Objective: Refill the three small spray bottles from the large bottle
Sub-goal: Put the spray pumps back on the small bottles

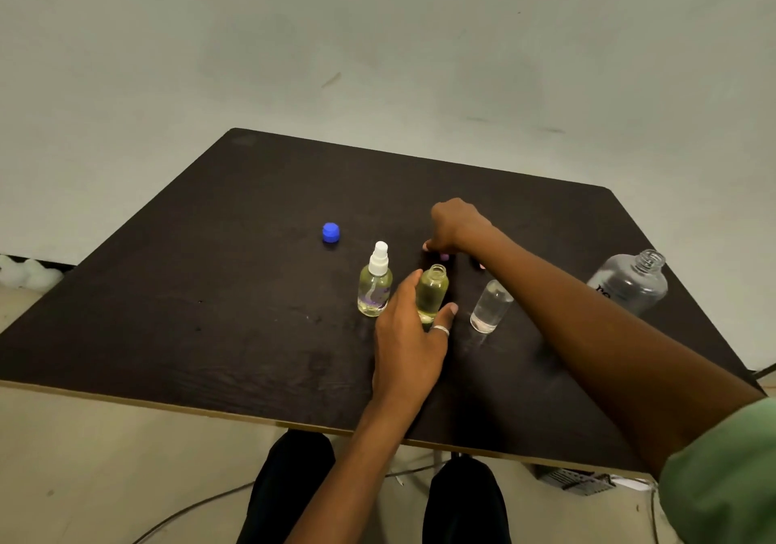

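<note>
Spray bottles, three small ones, stand in a loose row near the middle of the dark desk, with the large bottle off at the right edge. Farthest left of everything is a blue cap, lying alone on the desk, well apart from the hands and a little beyond the row. Next comes the first small bottle, upright, holding yellowish liquid and wearing its white spray top. Just beside it stands the second small bottle, also yellowish inside, with its neck open and no top on it. The left hand is wrapped partway around this bottle, thumb on its left side and a ringed finger curled against its right side near the base, steadying it on the desk. Beyond that bottle the right hand reaches across with the forearm passing over the row; its fingers point down at the desk and are bunched close, and something small and pale shows at the fingertips, but what it is cannot be told. Under that forearm stands the third small bottle, clear, its top end hidden by the arm. The large bottle is clear, uncapped, leaning in view, with dark lettering on its side.
</note>
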Motion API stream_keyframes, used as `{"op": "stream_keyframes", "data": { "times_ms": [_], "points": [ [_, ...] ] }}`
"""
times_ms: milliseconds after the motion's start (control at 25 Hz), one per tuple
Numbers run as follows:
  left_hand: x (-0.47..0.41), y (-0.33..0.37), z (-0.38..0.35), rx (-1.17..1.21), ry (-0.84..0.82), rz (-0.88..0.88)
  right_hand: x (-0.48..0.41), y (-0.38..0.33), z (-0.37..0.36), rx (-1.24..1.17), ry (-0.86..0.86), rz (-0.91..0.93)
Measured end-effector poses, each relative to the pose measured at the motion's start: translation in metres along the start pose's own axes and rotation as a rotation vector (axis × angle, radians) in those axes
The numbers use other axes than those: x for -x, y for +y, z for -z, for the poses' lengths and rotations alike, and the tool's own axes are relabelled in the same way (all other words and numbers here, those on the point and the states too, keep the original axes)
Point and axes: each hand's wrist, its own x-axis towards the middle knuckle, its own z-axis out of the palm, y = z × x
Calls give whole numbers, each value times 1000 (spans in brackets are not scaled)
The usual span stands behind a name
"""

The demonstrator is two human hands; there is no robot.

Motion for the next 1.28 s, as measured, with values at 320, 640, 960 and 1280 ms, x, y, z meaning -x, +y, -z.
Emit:
{"op": "stream_keyframes", "data": {
  "times_ms": [320,640,960,1280],
  "points": [
    [0,-1,3,20,6,-33,31,8,28,-226,-14,66],
    [1,0,7,75,3,-18,135,30,116,-345,158,227],
    [5,1,9,71,2,-43,158,16,120,-226,101,304],
    [4,0,10,58,-9,-43,155,12,123,-236,66,327]
  ]
}}
